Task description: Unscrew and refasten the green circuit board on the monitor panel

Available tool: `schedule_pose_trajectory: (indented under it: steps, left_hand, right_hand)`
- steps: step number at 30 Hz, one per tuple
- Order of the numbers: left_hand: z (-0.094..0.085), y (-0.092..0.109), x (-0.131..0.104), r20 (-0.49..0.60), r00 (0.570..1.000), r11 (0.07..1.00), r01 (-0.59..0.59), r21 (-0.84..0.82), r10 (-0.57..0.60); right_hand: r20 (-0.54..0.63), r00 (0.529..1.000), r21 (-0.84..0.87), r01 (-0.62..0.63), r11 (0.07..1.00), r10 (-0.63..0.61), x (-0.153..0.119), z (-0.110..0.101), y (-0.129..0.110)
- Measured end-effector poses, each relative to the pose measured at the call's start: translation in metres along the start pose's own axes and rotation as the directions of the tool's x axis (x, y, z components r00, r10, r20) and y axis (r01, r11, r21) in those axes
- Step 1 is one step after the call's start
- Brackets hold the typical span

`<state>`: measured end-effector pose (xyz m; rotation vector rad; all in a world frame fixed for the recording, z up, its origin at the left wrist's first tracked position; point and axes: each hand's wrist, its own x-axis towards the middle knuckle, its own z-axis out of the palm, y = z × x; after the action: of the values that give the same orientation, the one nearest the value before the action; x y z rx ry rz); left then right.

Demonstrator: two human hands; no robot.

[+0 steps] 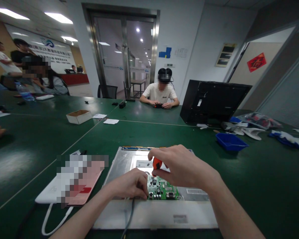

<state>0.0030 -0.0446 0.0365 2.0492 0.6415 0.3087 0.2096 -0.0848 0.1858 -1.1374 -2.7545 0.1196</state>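
Phone [91, 181] lies pink-backed on the green table [89, 139], white cable [47, 217] beside it. Your left hand [131, 184] pinches at the edge of the circuit board [161, 191], fingertips together; what they grip is hidden. The board rests on the metal panel [149, 215]. Your right hand [181, 166] clamps the orange screwdriver [156, 164] between fingers and thumb above it.

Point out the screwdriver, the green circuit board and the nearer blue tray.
Screwdriver [156, 163]: head view, on its orange-and-black handle.
Green circuit board [165, 184]: head view, on its upper face.
Blue tray [231, 146]: head view, on its near wall.
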Motion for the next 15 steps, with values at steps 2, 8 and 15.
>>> schedule_pose_trajectory:
  steps: [2, 8, 15]
  left_hand:
    - [-0.0009, -0.0013, 0.0004, -0.007, 1.0, 1.0, 0.004, 0.003, -0.004]
    - [-0.0009, -0.0072, 0.0006, -0.011, 1.0, 1.0, -0.015, 0.004, 0.015]
    - [0.0006, -0.0066, 0.0014, 0.002, 1.0, 1.0, -0.024, -0.019, 0.024]
  right_hand:
    - [0.002, 1.0, -0.011, -0.006, 1.0, 0.006, 0.0, 0.0, -0.0001]
    - [-0.018, 1.0, -0.028, 0.001, 1.0, -0.001, -0.0028, -0.0001, 0.0005]
    - [-0.023, 1.0, -0.031, 0.001, 1.0, -0.001, -0.0023, 0.0005, -0.0006]
